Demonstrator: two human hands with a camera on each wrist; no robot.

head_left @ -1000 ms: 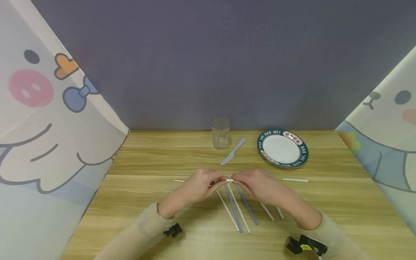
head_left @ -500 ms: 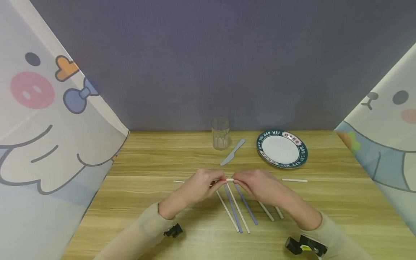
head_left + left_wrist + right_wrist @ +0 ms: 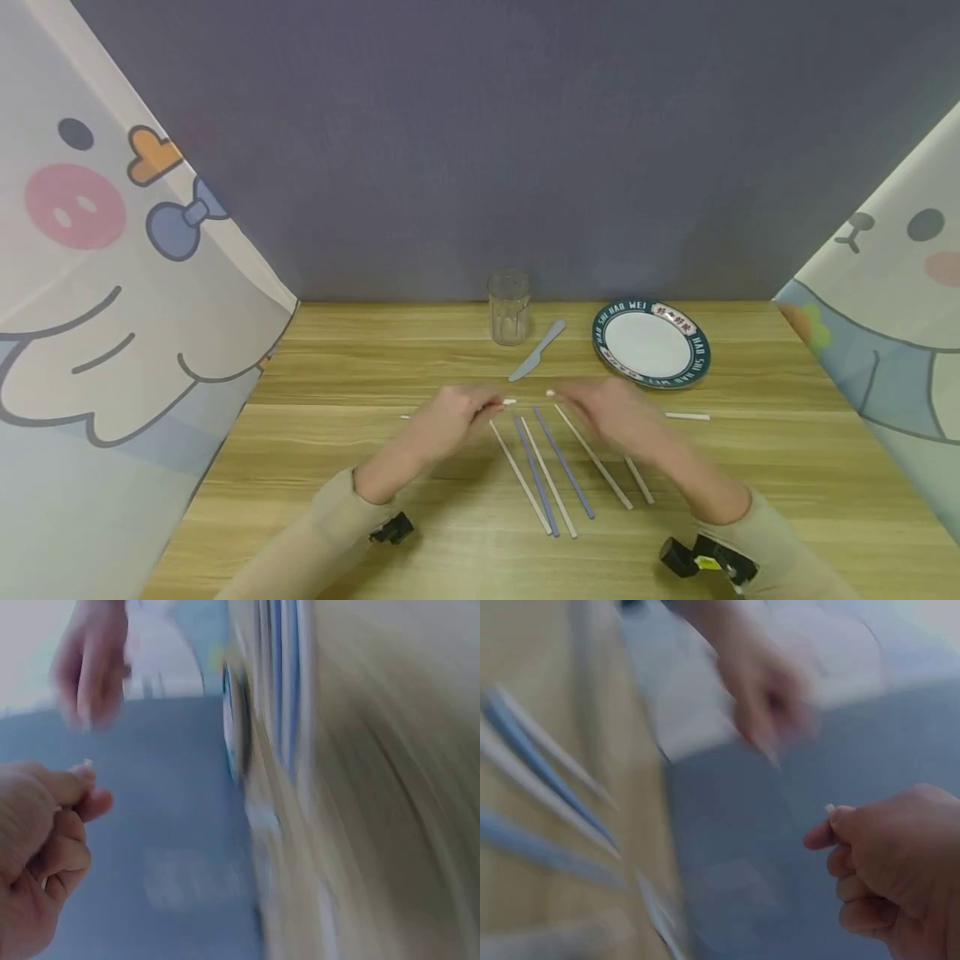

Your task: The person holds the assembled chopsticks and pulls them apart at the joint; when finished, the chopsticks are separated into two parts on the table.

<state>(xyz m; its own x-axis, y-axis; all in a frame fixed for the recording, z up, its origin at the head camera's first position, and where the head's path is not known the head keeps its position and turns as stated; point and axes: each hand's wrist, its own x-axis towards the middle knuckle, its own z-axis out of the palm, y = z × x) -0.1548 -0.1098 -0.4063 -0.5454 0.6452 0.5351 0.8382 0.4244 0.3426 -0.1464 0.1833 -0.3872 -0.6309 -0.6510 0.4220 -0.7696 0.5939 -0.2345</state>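
Note:
In the head view, my left hand (image 3: 450,421) pinches a short white piece (image 3: 509,402) between thumb and forefinger, above the table. My right hand (image 3: 615,412) pinches another small white piece (image 3: 551,392) the same way, with a gap between the two hands. Both wrist views show a bit of white poking from the fingertips; most of each piece is hidden. Beneath the hands lie slim sticks side by side, including a white stick (image 3: 549,477), a purple-blue stick (image 3: 564,462) and another white stick (image 3: 594,457).
A clear glass (image 3: 509,307) stands at the back of the wooden table (image 3: 345,358). Beside it lie a pale plastic knife (image 3: 537,351) and a green-rimmed white plate (image 3: 651,343). One white stick (image 3: 687,416) lies crosswise at right. A grey panel (image 3: 480,150) rises behind.
Earlier both hands met fingertip to fingertip on white material between them. Now they have moved apart, each with a white piece. The sticks on the table have stayed put.

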